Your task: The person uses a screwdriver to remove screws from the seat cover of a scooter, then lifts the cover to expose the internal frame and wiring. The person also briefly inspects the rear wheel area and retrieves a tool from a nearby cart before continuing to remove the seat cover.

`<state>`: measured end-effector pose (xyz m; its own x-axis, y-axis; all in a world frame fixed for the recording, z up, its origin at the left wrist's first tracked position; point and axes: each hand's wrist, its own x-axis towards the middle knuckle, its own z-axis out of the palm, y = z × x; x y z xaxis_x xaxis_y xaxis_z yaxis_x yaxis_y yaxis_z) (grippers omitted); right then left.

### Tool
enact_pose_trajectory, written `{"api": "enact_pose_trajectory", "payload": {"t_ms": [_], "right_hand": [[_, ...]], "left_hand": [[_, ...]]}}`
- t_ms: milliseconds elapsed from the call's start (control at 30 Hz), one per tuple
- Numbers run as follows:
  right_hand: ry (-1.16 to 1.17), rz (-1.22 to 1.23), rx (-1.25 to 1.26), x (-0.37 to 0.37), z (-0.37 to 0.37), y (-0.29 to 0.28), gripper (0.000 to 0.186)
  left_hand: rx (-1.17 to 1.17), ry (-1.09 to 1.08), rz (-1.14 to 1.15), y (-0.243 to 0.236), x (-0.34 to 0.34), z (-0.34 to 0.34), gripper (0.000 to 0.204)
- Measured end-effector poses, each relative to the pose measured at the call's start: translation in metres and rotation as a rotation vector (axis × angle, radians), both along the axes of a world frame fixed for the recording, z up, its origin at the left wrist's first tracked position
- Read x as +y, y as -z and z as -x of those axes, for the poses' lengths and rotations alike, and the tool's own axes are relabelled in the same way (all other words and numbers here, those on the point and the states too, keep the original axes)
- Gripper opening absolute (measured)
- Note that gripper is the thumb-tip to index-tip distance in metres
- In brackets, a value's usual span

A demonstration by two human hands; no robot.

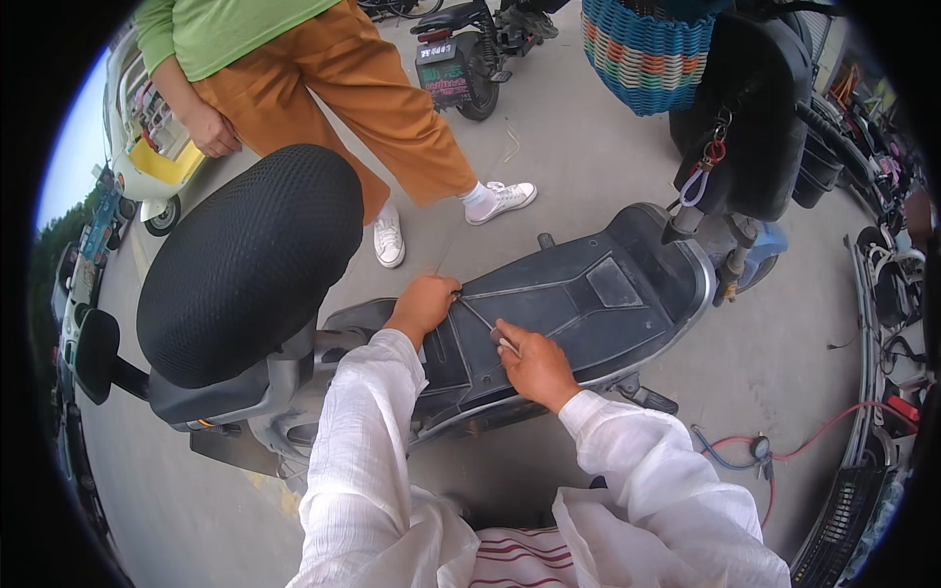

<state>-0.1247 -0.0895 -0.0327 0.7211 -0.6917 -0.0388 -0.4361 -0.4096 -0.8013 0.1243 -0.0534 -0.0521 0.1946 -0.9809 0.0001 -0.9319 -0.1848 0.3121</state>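
An electric scooter stands crosswise in front of me, its dark grey footboard [549,304] under my hands. My right hand [539,367] is closed round the handle of a screwdriver [481,317]. The thin shaft slants to the far left across the footboard, toward my other hand's fingertips. At the footboard's seat end, my left hand [421,306] has its fingers pinched together by a panel seam. Something small and dark shows at those fingertips, too small to make out. The scooter's black mesh-covered seat [250,260] rises to the left of that hand.
A person in orange trousers [333,78] stands just beyond the scooter. A woven basket [647,54] and hanging keys [714,152] are at the front end. A hose with a gauge [760,449] lies on the ground at right. Another scooter [470,59] is parked behind.
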Motion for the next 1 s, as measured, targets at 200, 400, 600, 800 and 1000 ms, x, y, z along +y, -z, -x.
{"api": "enact_pose_trajectory", "payload": {"t_ms": [200, 400, 600, 800, 1000], "right_hand": [[0.010, -0.065, -0.066, -0.010, 0.006, -0.003, 0.034], [-0.107, 0.191, 0.239, -0.024, -0.003, -0.042, 0.017], [-0.002, 0.124, 0.046, 0.000, 0.006, -0.009, 0.028], [0.037, 0.072, -0.028, -0.007, -0.006, 0.004, 0.035], [0.147, -0.192, -0.176, 0.007, 0.039, 0.001, 0.039]], "left_hand": [[-0.090, 0.017, -0.003, 0.000, -0.004, 0.009, 0.019], [-0.109, 0.044, 0.025, 0.011, -0.006, 0.006, 0.019], [-0.106, 0.034, 0.009, 0.005, -0.002, 0.007, 0.018], [-0.184, 0.015, -0.081, 0.002, -0.011, 0.012, 0.019], [-0.261, 0.078, -0.137, 0.007, -0.010, 0.010, 0.015]]}}
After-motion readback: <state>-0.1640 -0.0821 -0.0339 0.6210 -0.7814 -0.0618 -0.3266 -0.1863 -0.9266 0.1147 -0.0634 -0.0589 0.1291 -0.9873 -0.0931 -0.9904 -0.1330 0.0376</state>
